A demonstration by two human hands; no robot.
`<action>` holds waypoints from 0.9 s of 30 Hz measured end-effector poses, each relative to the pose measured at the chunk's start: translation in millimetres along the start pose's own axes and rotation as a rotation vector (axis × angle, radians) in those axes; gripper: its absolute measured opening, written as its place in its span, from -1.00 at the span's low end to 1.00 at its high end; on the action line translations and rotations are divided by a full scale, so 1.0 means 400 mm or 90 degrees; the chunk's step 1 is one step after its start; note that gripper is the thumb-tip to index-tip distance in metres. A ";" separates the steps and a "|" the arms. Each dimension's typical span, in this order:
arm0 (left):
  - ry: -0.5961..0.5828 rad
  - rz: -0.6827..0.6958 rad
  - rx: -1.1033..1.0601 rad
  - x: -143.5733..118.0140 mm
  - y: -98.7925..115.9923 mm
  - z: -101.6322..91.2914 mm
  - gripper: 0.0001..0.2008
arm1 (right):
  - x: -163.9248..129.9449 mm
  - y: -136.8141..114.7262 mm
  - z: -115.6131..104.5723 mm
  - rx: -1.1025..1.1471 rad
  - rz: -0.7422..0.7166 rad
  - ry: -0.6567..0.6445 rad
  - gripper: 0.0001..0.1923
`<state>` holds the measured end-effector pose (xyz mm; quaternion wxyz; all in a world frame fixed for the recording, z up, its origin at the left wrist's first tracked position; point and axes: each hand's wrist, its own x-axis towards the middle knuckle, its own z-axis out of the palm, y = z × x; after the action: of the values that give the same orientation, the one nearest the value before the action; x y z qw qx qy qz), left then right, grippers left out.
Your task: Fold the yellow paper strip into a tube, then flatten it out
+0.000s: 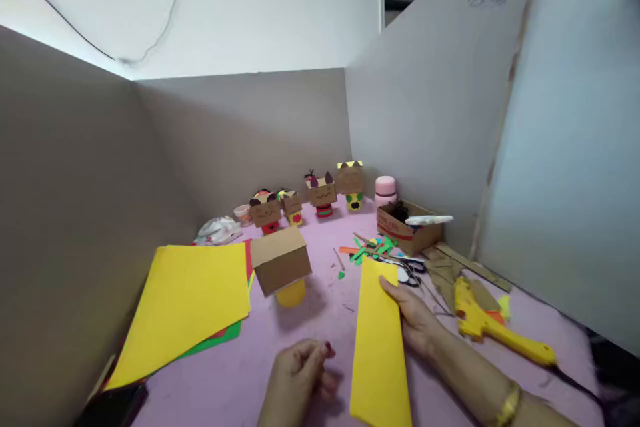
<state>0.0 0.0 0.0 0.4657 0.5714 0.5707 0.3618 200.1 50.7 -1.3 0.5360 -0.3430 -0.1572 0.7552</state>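
At far left, a stack of coloured paper sheets [185,303] lying flat on the pink desk [320,320], a large yellow sheet on top, red and green edges peeking out beneath. Behind it, a crumpled plastic wrapper [217,230] near the grey partition wall. Just right of the stack, a cardboard box figure [279,259] sitting tilted on a yellow cylinder [291,293]. Farther back, a row of four small cardboard figures [307,200] with drawn faces and paper ears, lined up along the rear partition.

Low in the middle, the left hand [300,377] resting on the desk, fingers curled inward and pressed loosely together, holding nothing visible, just left of the strip. Right beside it, a long yellow paper strip [380,340] lying flat, running from near the bottom edge up toward the scraps. On its right edge, the right hand [413,320], fingers spread and laid flat, fingertips touching the strip's upper right side, a gold bangle on the wrist.

Beyond the strip, green and orange paper scraps [370,250] and a pair of scissors [413,273]. Behind those, a pink bottle [385,189] and an open cardboard box [407,230]. Farthest right, a yellow glue gun [493,323] lying on the desk, apart from the right hand.
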 end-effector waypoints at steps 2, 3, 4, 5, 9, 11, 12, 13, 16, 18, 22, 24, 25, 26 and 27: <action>0.001 -0.006 0.011 -0.008 0.009 0.006 -0.60 | -0.003 0.003 0.000 -0.002 0.039 0.001 -0.80; 0.002 -0.006 0.019 -0.014 0.013 0.009 -0.60 | -0.005 0.004 -0.001 -0.002 0.057 0.001 -0.78; 0.004 -0.002 0.028 -0.020 0.016 0.011 -0.60 | -0.006 0.004 -0.001 -0.002 0.074 0.000 -0.77; 0.008 0.005 0.040 -0.027 0.018 0.013 -0.58 | -0.007 0.004 -0.001 0.000 0.089 -0.003 -0.77; 0.037 0.042 0.077 -0.054 0.026 0.014 -0.44 | -0.009 0.001 -0.004 0.004 0.136 -0.009 -0.70; 0.049 0.048 0.047 -0.060 0.032 0.011 -0.42 | -0.009 0.000 -0.005 0.005 0.146 -0.008 -0.68; 0.037 0.045 0.014 -0.060 0.035 0.009 -0.43 | -0.009 -0.001 -0.005 0.004 0.147 -0.008 -0.68; 0.009 0.039 -0.028 -0.058 0.036 0.008 -0.44 | -0.010 -0.001 -0.005 0.001 0.148 -0.009 -0.68; -0.122 0.017 -0.174 -0.049 0.033 0.005 -0.54 | -0.014 0.000 -0.001 -0.016 0.155 -0.011 -0.64; -0.168 0.002 -0.224 -0.044 0.025 0.007 -0.57 | -0.020 0.000 0.004 -0.028 0.159 -0.014 -0.60; -0.121 0.002 -0.176 -0.048 0.014 0.012 -0.57 | -0.034 -0.004 0.015 -0.043 0.169 -0.022 -0.53; -0.106 0.010 -0.197 -0.055 0.018 0.012 -0.53 | -0.039 -0.004 0.018 -0.049 0.173 -0.026 -0.53; -0.115 0.005 -0.233 -0.058 0.022 0.011 -0.50 | -0.040 -0.004 0.018 -0.052 0.175 -0.027 -0.53; -0.132 -0.007 -0.277 -0.061 0.026 0.009 -0.46 | -0.041 -0.003 0.018 -0.055 0.176 -0.029 -0.54; -0.149 -0.020 -0.317 -0.063 0.031 0.008 -0.41 | -0.041 -0.003 0.016 -0.059 0.177 -0.032 -0.55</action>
<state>4.6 -24.3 13.6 0.6602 0.4683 0.4153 0.4151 199.5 36.8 9.8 0.4060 -0.3669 -0.1565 0.8222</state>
